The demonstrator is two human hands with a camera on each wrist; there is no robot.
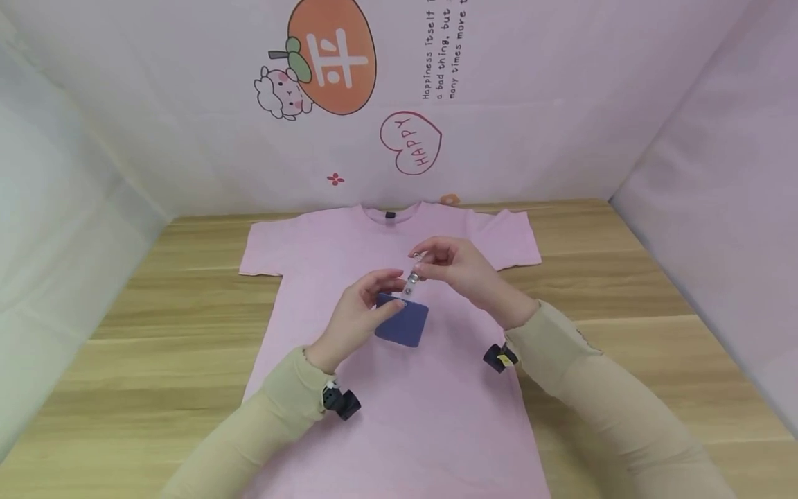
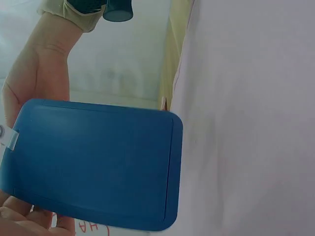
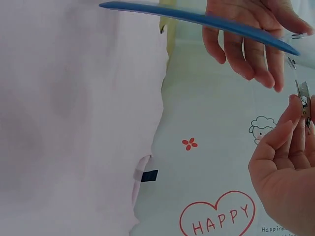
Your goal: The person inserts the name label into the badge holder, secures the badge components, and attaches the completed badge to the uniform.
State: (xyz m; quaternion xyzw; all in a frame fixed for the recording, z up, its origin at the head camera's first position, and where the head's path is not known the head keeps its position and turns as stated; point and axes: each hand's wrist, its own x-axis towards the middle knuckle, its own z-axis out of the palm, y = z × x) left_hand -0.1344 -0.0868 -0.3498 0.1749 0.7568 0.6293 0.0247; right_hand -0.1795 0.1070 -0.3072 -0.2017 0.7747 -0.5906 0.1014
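Note:
My left hand [image 1: 358,312] holds a blue badge holder [image 1: 402,324] near its top edge, thumb on the near face and fingers behind. The holder hangs tilted above a pink T-shirt [image 1: 399,416]. A clear strap [image 1: 408,290] joins it to a small metal clip [image 3: 304,98]. Up and to the right, my right hand [image 1: 458,270] pinches that clip between thumb and fingers. In the left wrist view the holder's broad flat face [image 2: 93,162] covers part of the fingers. Seen from the right wrist, the holder is nearly edge-on.
The T-shirt lies flat on a wood-grain table [image 1: 156,360], collar at the far side, with a dark neck label [image 1: 390,215]. A printed white backdrop [image 1: 530,104] stands behind, and pale side walls flank the table. Black cameras [image 1: 501,357] are worn at both wrists.

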